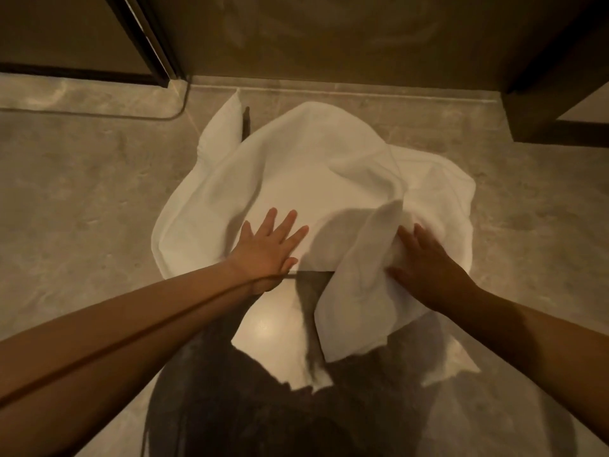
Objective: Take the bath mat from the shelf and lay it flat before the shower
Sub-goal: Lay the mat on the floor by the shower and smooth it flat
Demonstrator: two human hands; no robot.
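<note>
Dim, warm yellow-brown light overall, we find. Brightest spot: soft glare on glossy floor (263,324) low centre, so light reaches us from above. Grey shadow lies over near part of bath mat (296,166); right hand (428,262) shaded, left hand (268,249) lit. We note soft focus, grain in dark wall (329,34), forearms stretched by wide-angle distortion at edges.
</note>
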